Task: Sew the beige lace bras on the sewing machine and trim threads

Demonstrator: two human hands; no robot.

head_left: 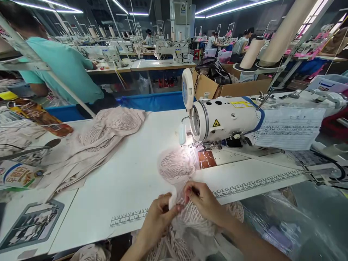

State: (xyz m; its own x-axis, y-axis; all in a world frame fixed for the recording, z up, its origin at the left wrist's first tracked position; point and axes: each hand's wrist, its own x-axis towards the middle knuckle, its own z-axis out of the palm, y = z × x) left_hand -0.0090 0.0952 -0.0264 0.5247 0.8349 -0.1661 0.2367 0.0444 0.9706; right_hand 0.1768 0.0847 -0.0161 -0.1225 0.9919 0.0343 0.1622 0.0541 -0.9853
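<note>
A pale pink lace bra lies with one cup on the white table, its far edge at the needle area of the sewing machine. The rest of the lace hangs over the front edge toward my lap. My left hand pinches a light strip of its edge between thumb and fingers. Just to the right, my right hand has its fingers closed on the same fabric, near the narrow part between the cups. The machine's lamp lights the cup's far side.
More pink lace pieces are heaped at the left, near a drink bottle and a carton. A printed ruler runs along the table front. Thread cones and a cardboard box stand behind the machine. A co-worker sits ahead at left.
</note>
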